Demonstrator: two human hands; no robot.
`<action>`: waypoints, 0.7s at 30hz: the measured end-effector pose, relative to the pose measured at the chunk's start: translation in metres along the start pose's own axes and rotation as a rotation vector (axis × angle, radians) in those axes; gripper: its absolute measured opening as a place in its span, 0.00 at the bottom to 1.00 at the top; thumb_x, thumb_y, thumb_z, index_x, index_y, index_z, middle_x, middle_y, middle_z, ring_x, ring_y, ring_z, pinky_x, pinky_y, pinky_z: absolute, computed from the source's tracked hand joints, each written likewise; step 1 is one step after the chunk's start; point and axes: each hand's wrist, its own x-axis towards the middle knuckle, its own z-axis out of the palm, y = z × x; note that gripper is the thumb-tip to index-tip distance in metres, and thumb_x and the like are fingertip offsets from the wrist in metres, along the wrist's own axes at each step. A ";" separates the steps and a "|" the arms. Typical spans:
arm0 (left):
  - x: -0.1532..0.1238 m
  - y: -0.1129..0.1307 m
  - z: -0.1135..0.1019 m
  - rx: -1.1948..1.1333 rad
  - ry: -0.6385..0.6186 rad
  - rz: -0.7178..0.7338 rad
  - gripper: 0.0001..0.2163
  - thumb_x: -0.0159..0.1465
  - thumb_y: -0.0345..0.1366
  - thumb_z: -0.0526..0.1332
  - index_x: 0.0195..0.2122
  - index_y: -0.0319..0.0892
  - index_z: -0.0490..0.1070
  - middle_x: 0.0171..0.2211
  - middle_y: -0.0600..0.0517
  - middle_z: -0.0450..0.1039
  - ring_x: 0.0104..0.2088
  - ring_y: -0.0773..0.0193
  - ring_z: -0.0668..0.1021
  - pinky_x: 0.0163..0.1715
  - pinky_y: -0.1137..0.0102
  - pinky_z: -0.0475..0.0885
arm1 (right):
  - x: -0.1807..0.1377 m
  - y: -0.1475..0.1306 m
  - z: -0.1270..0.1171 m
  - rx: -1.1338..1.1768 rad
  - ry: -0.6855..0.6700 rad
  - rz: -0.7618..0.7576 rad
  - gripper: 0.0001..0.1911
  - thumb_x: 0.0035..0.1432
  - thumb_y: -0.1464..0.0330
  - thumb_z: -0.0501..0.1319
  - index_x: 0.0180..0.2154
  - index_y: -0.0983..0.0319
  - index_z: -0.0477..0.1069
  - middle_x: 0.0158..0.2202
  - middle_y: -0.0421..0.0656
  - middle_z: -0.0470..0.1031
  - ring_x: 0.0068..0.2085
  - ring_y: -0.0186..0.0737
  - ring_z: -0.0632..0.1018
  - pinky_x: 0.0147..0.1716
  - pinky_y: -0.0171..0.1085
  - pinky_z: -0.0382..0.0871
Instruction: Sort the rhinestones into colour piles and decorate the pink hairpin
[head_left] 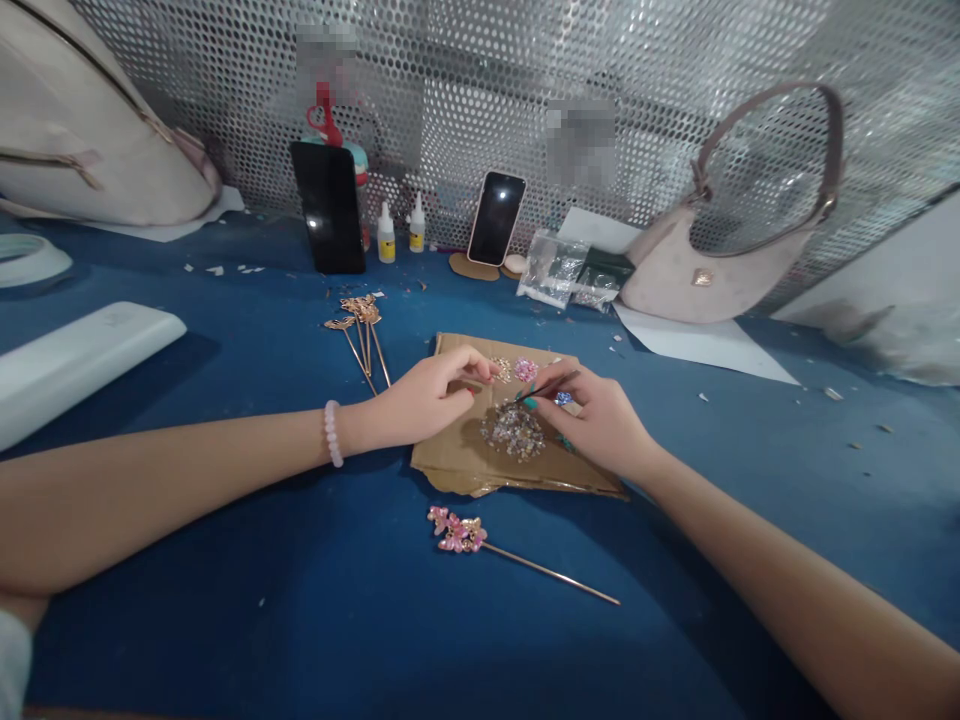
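A pair of dark tweezers (553,385) is pinched in my right hand (604,415), its tips over a heap of clear, glittering rhinestones (514,432). My left hand (427,400) hovers at the left of the brown cardboard (446,455) with thumb and fingers apart, holding nothing. Small piles of pink stones (526,370) and gold-coloured stones (501,371) lie on the cardboard's far part. Blue stones (563,398) show partly behind my right hand. In front of the cardboard lies a hairpin (551,572) with pink flowers at its left end.
Several gold hairpins (367,340) lie beyond my left wrist. Farther back stand a black phone (328,207), two glue bottles (386,240) and a smaller phone (496,218). Plastic bags (553,268) and a handbag (697,270) are at right, a white box (90,355) at left.
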 end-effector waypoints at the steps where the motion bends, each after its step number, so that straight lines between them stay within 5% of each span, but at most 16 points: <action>1: 0.000 0.000 0.000 0.001 0.001 -0.001 0.12 0.57 0.23 0.49 0.40 0.42 0.61 0.52 0.45 0.67 0.54 0.58 0.70 0.54 0.57 0.66 | 0.000 0.000 0.000 0.001 0.004 -0.003 0.02 0.54 0.69 0.58 0.32 0.60 0.69 0.34 0.42 0.75 0.30 0.35 0.76 0.33 0.37 0.71; 21: -0.001 0.000 0.000 0.014 -0.003 -0.025 0.11 0.58 0.23 0.49 0.40 0.42 0.61 0.52 0.46 0.66 0.55 0.57 0.69 0.54 0.56 0.66 | 0.001 0.001 0.001 0.017 0.005 0.026 0.02 0.54 0.68 0.59 0.31 0.60 0.69 0.35 0.44 0.75 0.31 0.37 0.77 0.31 0.38 0.71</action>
